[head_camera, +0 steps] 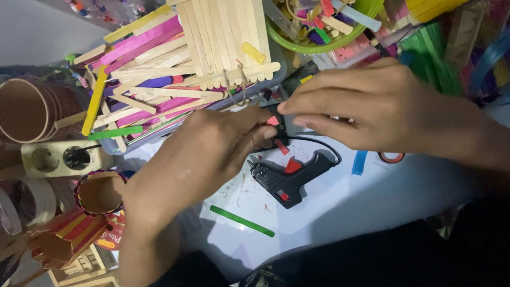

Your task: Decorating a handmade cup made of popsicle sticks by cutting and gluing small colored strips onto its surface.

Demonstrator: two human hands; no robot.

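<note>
At frame centre the left hand [212,149] and right hand [372,106] meet, fingertips pinching small red stick pieces [273,122] between them. Just below lies a black glue gun [287,178] on the white table [372,202], with a green stick [241,220] near the table's lower edge. A tray of craft sticks [175,69] crowds the upper left, leaving open room only lower right.

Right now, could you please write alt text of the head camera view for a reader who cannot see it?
Two bare hands, left hand and right hand, pinch a small red piece above a black glue gun lying on a white table. A tray of coloured craft sticks lies behind; a green stick lies in front.
</note>
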